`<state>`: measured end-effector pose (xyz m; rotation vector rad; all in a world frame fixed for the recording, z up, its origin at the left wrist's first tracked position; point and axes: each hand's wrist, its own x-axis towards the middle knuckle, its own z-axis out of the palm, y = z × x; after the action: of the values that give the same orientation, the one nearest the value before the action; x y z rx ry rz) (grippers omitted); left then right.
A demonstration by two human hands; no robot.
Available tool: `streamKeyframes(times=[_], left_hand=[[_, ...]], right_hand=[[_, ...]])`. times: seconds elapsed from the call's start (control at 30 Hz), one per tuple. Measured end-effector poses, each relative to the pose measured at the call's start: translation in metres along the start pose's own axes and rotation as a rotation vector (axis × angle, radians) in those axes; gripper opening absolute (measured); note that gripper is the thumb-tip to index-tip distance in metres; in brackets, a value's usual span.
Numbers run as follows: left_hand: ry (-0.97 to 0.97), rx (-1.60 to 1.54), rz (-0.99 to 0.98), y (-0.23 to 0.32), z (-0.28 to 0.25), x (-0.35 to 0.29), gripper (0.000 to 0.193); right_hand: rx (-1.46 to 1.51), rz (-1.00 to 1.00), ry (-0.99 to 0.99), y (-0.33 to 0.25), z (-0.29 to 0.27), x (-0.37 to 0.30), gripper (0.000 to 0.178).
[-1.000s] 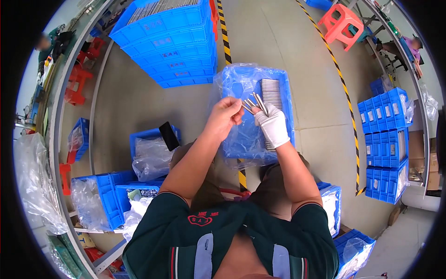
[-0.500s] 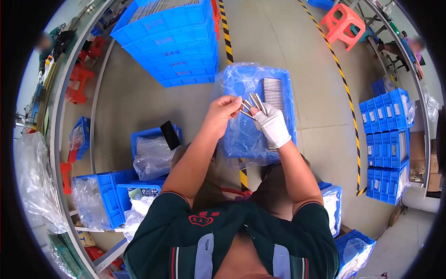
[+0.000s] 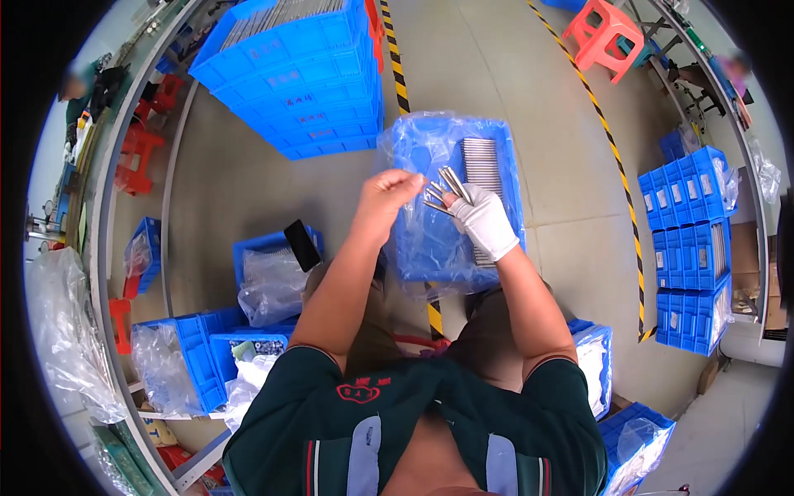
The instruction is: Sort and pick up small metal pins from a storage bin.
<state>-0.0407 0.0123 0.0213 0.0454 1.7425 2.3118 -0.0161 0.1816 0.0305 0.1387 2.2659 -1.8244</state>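
My right hand (image 3: 484,225), in a white glove with a bare thumb tip showing, is closed around several thin metal rods (image 3: 452,183). They fan out toward the upper left. My bare left hand (image 3: 387,201) is just left of their ends, its thumb and fingers pinched together. Whatever the pinch may hold cannot be made out. Both hands are above a blue plastic crate (image 3: 514,165) lined with a clear plastic bag (image 3: 418,248). Along the crate's right side lies a neat row of similar metal rods (image 3: 481,161), partly hidden by my right hand.
Stacked blue crates (image 3: 310,103) stand at the far left, the top one filled with rods. A black phone (image 3: 302,245) rests on a bagged crate by my left arm. More blue crates (image 3: 685,256) are stacked on the right. A red stool (image 3: 604,40) stands at the far right.
My left hand has drawn slightly left, away from the rod ends, and its fingers have curled in. My right hand stays nearly in place with the rods. The view has shifted slightly.
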Motion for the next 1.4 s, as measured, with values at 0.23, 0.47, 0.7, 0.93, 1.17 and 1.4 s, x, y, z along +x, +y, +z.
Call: streamKeyframes(times=[0.23, 0.47, 0.7, 0.93, 1.17, 1.4], left_hand=[[-0.03, -0.031, -0.029, -0.007, -0.004, 0.002, 0.015], [-0.043, -0.045, -0.05, -0.01, -0.001, 0.0, 0.015], [0.067, 0.016, 0.045, -0.003, -0.005, 0.003, 0.015], [-0.074, -0.081, -0.05, -0.006, -0.012, 0.005, 0.016], [-0.087, 0.074, -0.014, -0.001, -0.012, 0.002, 0.016], [-0.038, 0.066, -0.007, 0.008, -0.013, 0.002, 0.017]], right_hand=[[-0.088, -0.032, -0.047, 0.007, 0.002, 0.001, 0.021], [-0.127, -0.094, 0.015, 0.009, 0.003, 0.002, 0.021], [0.083, 0.004, -0.087, 0.007, 0.001, 0.004, 0.025], [0.384, 0.158, -0.328, -0.006, -0.002, -0.008, 0.03], [0.35, 0.176, -0.309, 0.0, -0.001, -0.006, 0.03], [0.36, 0.218, -0.36, -0.003, -0.002, -0.006, 0.028]])
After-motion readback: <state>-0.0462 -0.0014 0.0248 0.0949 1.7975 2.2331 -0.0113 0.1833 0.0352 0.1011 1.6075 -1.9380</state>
